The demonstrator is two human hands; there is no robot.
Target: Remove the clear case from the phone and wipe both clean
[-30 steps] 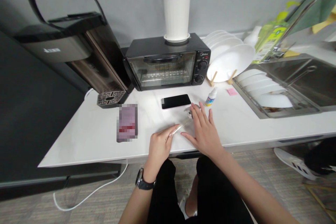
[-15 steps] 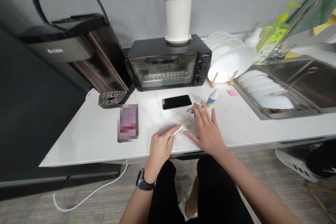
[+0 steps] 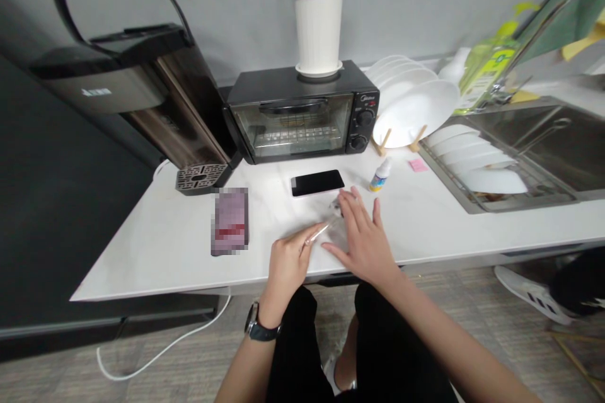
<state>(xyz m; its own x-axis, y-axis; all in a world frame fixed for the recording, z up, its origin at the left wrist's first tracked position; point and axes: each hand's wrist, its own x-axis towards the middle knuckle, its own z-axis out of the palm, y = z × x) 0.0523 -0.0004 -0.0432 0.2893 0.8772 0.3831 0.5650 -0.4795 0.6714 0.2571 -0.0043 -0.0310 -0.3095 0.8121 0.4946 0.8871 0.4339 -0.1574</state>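
My left hand (image 3: 289,259) is closed on the near-left edge of a clear phone case (image 3: 319,232), fingers and thumb pinching its rim. The case is tilted over the white counter, and much of it is hidden under my right hand (image 3: 365,233). That hand lies over the far end of the case with its fingers stretched out and the thumb apart; whether something small is beneath the fingertips I cannot tell. Just beyond lies a phone (image 3: 317,183) with a dark screen. A small white spray bottle (image 3: 380,175) with a blue and yellow label stands beside my right fingers.
A blurred purple item (image 3: 230,220) lies on the counter (image 3: 155,258) at left, near a water dispenser (image 3: 184,107). Behind the phone is a toaster oven (image 3: 297,123) bearing a white utensil pot (image 3: 319,31). Racked plates (image 3: 416,113) and a sink (image 3: 558,157) are to the right.
My right hand has slid a little to the left over the clear phone case, away from the spray bottle. My left hand keeps its hold almost unmoved.
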